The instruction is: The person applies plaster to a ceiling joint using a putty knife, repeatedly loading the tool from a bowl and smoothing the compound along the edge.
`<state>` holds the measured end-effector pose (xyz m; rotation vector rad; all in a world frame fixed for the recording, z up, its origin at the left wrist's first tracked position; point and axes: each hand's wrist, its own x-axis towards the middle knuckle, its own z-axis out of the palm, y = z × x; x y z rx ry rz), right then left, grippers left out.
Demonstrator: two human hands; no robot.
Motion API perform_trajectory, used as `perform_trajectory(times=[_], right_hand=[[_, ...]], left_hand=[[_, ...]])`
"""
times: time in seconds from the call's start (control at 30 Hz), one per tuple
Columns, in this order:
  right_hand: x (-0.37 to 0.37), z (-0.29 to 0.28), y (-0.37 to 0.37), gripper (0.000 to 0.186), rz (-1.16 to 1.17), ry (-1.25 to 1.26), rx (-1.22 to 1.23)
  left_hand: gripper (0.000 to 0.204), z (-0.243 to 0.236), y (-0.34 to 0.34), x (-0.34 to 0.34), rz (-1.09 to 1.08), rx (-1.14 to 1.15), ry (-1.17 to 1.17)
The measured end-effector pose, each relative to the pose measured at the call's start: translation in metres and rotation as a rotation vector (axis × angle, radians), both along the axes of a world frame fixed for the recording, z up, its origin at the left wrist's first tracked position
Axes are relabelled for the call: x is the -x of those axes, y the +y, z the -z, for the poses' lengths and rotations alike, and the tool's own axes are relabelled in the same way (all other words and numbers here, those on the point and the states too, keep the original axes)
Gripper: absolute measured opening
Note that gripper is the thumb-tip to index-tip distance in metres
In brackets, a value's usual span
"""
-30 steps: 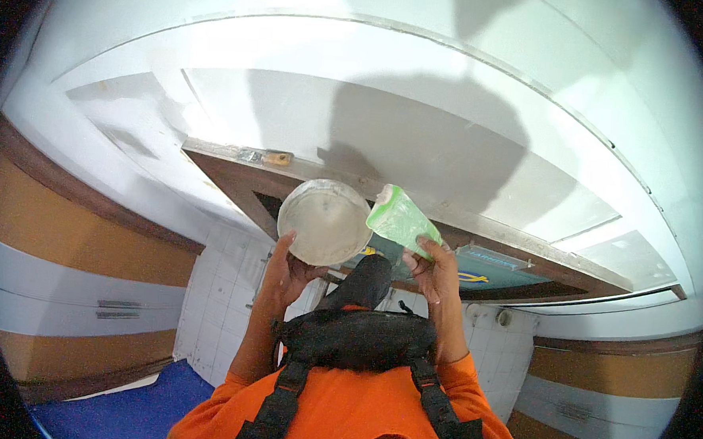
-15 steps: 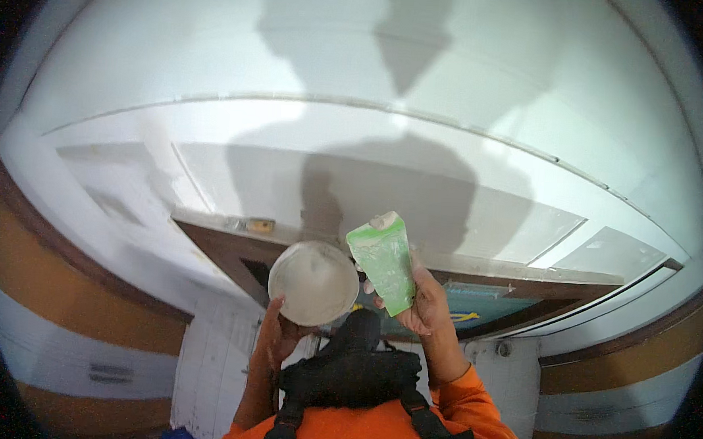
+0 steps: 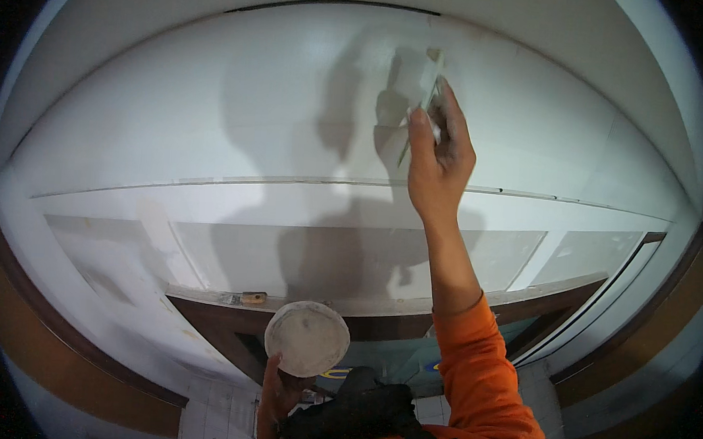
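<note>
My left hand (image 3: 280, 389) grips a round, whitish, powder-smeared dish (image 3: 307, 340) at its near left rim, low in front of my body. Whether the dish holds any filler is hard to make out. Up high, my right hand (image 3: 444, 153) pinches a flat green filler spreader (image 3: 433, 93), seen almost edge-on, against the white wall panel (image 3: 295, 73). A small beige smear (image 3: 435, 54) shows at the spreader's upper end. Dusty white marks cover the fingers of that hand.
A small brush with a wooden handle (image 3: 253, 298) lies on the ledge (image 3: 379, 307) above a dark brown frame (image 3: 393, 327). My shadow falls across the wall. Brown and grey striped walls curve along both sides.
My right hand has raised the spreader from beside the dish up to the wall and turned it edge-on. The view has tilted upward, and the dish stays in my left hand.
</note>
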<state>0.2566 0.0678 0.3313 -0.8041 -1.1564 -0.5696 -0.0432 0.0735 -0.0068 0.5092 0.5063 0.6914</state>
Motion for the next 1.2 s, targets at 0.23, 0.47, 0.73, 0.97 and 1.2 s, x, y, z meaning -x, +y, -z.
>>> perform_trajectory(times=[0.23, 0.47, 0.73, 0.97, 1.2], right_hand=[[-0.023, -0.043, 0.033, 0.055, 0.740, -0.168, -0.087], [-0.026, -0.055, 0.042, 0.055, 0.872, -0.132, -0.044], [-0.029, -0.062, 0.048, 0.054, 0.969, -0.168, -0.042], [-0.034, -0.067, 0.044, 0.054, 1.038, -0.225, -0.041], [-0.032, -0.073, 0.041, 0.054, 1.036, -0.177, 0.033]], left_hand=[[0.072, 0.011, 0.003, 0.012, 0.061, 0.005, -0.010], [0.073, 0.020, 0.004, 0.015, 0.034, 0.003, -0.021], [0.072, 0.021, 0.007, 0.016, 0.016, 0.045, -0.007], [0.071, 0.031, 0.012, 0.016, 0.041, 0.050, -0.023], [0.072, 0.027, 0.010, 0.013, 0.054, 0.050, 0.001]])
